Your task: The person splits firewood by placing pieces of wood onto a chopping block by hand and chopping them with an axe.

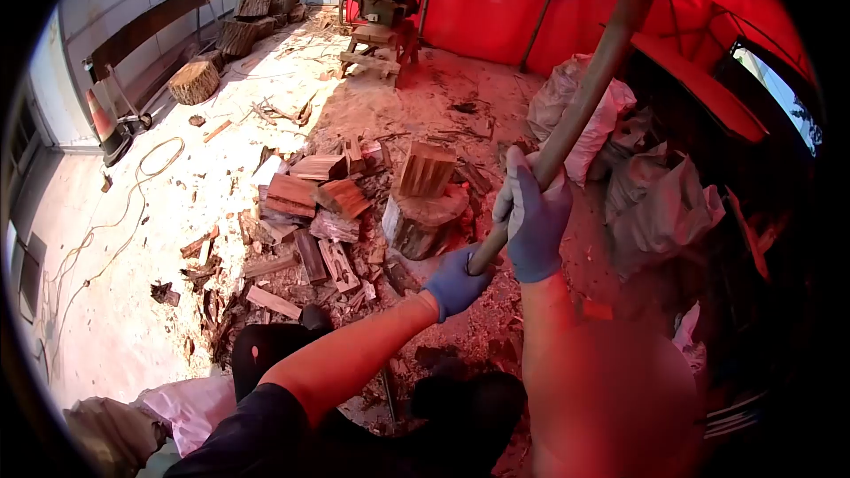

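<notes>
My left hand (456, 283), in a blue-grey glove, is closed round the lower end of a long wooden tool handle (584, 106). Higher up the same handle my right hand (536, 217), also gloved, wraps its fingers about it. The handle slants up to the upper right, and the tool's head cannot be made out at the top edge. Beyond my hands, a piece of split log (428, 170) stands upright on a chopping block (425, 223), with no contact from either hand.
Split firewood (292, 195) and bark lie heaped left of the block. Filled sacks (660, 204) stand at right. A cord (137, 181) trails over the floor near a traffic cone (106, 124). Behind are a log round (193, 81), a saw bench (381, 22) and a red tarp (496, 0).
</notes>
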A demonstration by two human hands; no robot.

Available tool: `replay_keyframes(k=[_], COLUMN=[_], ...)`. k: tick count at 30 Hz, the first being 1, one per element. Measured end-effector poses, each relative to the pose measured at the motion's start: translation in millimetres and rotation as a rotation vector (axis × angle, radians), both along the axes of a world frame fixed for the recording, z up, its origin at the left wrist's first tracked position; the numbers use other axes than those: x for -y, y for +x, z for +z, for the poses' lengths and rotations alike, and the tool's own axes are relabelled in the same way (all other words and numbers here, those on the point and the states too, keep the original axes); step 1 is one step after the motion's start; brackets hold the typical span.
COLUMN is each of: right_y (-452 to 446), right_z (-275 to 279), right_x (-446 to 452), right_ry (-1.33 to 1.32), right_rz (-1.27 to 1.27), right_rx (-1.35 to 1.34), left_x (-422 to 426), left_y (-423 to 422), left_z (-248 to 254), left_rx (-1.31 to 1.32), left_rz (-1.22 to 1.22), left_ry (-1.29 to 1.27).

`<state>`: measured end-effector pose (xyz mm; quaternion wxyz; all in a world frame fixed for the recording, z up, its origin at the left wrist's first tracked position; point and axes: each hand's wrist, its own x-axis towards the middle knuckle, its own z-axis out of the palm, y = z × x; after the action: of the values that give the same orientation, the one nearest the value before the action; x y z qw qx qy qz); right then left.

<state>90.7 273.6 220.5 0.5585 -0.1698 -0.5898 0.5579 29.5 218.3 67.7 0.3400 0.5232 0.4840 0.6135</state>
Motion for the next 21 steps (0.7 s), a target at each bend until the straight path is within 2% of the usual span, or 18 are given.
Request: replay_keyframes(k=[1,3,4,6,8,10,12,13,14,15,18,20,21], right_y=[-10.7,-31.6,-42.1,-64.9,-80.0,-87.4,-77.0,-62.6,-47.0,-51.2,-36.3,-30.8,-25.3], right_z=[32.9,85.5,90.4,89.7,24.4,-119.0,-284.3,-349.3,-416.6,-421.4,-423.5,-436.5,-436.7], right_x=[-13.7,-42.6,-45.6,-42.6,-49.8,-53.3,-37.1,-29.5,-31.5,-19.6,-1.0,-22.6,-26.4], right_ry=[0.128,0.381,0.372,0.319,0.117,-0.182,-0.555,-0.765,-1.007,-1.006,-1.059,-1.278,-1.324], right_rz=[-0.032,-0.068,-0.072,-0.21,-0.151,-0.213,-0.179,-0.112,-0.036,-0.035,-0.163,0.04,0.119], right_rx=[-0.133,-0.209,-0.203,-0.173,-0.132,0.206,0.77,0.942,0.827,0.808,0.83,0.691,0.668], left_x=[-24.4,-67.4,-78.5,-86.7,-86.3,-30.7,58.8,79.2,98.9,115.0,119.0,120.7,123.3], left_y=[-12.5,-43.4,-54.2,-71.0,-90.0,-63.1,-6.1,18.7,42.6,31.0,19.6,32.6,40.2], left_z=[36.9,92.2,103.7,78.0,26.8,-96.5,-204.8,-253.7,-301.1,-297.2,-270.3,-289.2,-287.3], left_rx=[-0.027,-0.115,-0.126,-0.111,-0.06,0.152,0.393,0.453,0.515,0.359,0.263,0.163,0.087], left_rz=[0.015,0.057,0.057,0.049,0.046,0.033,0.036,0.091,0.15,0.145,0.14,0.167,0.196], left_ry=[0.078,0.147,0.146,0.063,-0.09,-0.439,-0.908,-0.975,-1.038,-1.0,-1.039,-1.066,-0.98])
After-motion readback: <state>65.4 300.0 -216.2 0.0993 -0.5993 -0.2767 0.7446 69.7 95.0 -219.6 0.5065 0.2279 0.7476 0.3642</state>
